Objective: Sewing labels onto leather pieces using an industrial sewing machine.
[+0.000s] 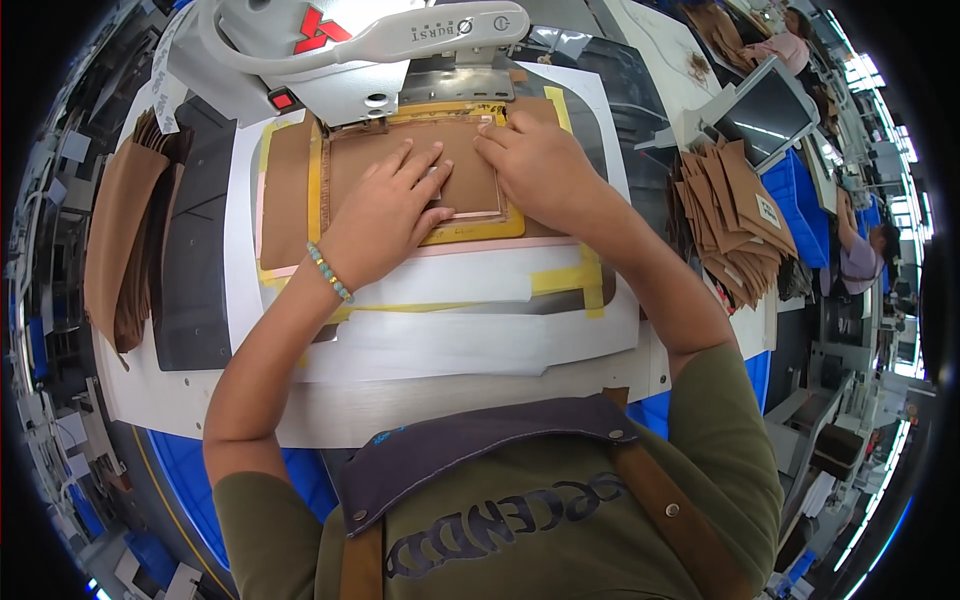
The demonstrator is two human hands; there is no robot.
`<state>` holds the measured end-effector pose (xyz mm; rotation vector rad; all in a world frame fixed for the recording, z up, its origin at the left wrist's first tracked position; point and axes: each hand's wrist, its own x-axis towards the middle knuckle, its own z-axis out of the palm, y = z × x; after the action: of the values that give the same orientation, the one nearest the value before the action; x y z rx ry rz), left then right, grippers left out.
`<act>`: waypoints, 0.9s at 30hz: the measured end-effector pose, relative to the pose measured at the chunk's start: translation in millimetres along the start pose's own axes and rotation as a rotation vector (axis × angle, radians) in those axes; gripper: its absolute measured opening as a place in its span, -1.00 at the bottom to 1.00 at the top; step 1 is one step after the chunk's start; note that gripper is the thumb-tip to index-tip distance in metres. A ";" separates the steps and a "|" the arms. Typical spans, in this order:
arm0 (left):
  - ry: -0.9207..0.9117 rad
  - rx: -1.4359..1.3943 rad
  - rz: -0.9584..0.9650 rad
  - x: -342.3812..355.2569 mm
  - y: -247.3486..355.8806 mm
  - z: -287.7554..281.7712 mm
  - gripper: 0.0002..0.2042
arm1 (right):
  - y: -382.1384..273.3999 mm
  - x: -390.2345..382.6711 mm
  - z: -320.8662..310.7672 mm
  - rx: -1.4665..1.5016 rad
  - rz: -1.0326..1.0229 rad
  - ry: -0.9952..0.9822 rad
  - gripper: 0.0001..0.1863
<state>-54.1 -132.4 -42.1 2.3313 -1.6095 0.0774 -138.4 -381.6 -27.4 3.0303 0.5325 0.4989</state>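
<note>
A brown fabric panel [283, 205] lies flat under a yellow rectangular frame [316, 185] at the sewing machine's head. Inside the frame is a smaller brown piece [352, 150], with a thin pale strip along its right and lower edges. My left hand [385, 212] rests on that piece, palm down, fingers stretched and a little apart. At the frame's upper right corner, my right hand [545, 170] has its fingers bent and close together, tips on the inner edge. Whatever they grip there is hidden.
The white machine [370, 75] stands just beyond the frame. White sheets with yellow tape [565, 278] cover the table below it. Stacks of brown pieces stand at left [120, 230] and right [735, 215]. A screen [765, 112] is at upper right; co-workers sit farther right.
</note>
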 end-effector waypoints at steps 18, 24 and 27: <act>0.014 0.057 -0.084 -18.6 -19.2 -7.4 -0.44 | -33.1 40.9 22.9 -0.033 -0.085 0.047 -0.68; 0.067 0.064 -0.063 -27.2 -34.4 -12.1 -0.49 | -50.8 60.1 27.9 -0.035 -0.082 0.086 -0.70; 0.089 0.078 -0.057 -29.4 -38.5 -13.8 -0.51 | -57.4 65.9 20.8 -0.010 -0.068 0.040 -0.68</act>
<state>-27.7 -89.5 -43.8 2.3939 -1.5227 0.2324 -91.9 -304.8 -31.4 2.9870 0.6300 0.5579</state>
